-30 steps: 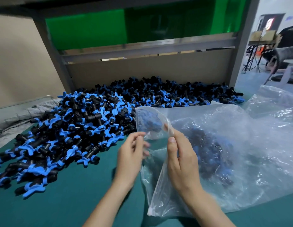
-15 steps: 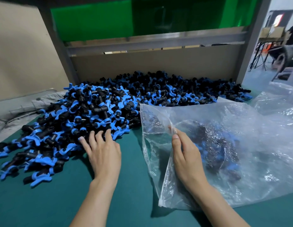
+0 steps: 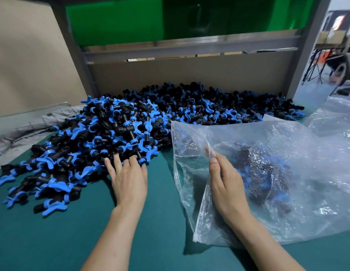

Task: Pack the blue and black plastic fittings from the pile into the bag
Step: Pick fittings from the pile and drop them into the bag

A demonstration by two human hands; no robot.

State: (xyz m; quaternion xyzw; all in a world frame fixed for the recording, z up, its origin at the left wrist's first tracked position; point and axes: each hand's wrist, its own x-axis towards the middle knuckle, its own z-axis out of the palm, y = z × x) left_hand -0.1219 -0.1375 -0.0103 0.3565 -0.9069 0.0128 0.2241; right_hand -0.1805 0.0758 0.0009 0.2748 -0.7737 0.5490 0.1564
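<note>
Packing stage, judged early: a small heap of fittings (image 3: 264, 169) already lies inside the clear bag (image 3: 307, 202), which rests on the desk just right of the pile (image 3: 131, 130). The pile, far the larger share, is not yet packed. The right hand (image 3: 227, 184) pinches the bag's mouth edge between thumb and fingers, holding it lifted and facing the pile. The left hand (image 3: 129, 180) has its fingers spread and nearly straight, tips touching the pile's near edge, grasping nothing visible. The desk (image 3: 52, 241) carries a dark green mat. Behind the pile are a cardboard panel (image 3: 189, 75), a grey metal rail (image 3: 189, 45) and a green sheet (image 3: 115, 18). Left of it lies grey cloth (image 3: 23, 132), and right of it, beyond the bag, more clear plastic (image 3: 336, 118).
</note>
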